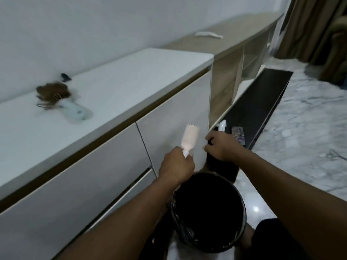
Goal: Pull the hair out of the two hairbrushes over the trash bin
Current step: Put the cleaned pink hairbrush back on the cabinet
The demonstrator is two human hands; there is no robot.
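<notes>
Standing upright in the left hand (176, 165): pink hairbrush (189, 136), bristles bare of hair, white handle enclosed in a closed grip, held just above the far rim of the trash bin (242, 199). Bin: round, black, lined with a dark bag, on the marble floor (304, 128) against the cabinet front. Right hand (221, 145): beside the brush head, not touching it, fingers curled with thumb and forefinger drawn together; whether they pinch any hair cannot be told. Second hairbrush (62, 102): pale handle, head matted with brown hair, lying flat on the white bench (131, 77), well apart from the hands. Small dark item (65, 77) near it by the wall, blurred.
</notes>
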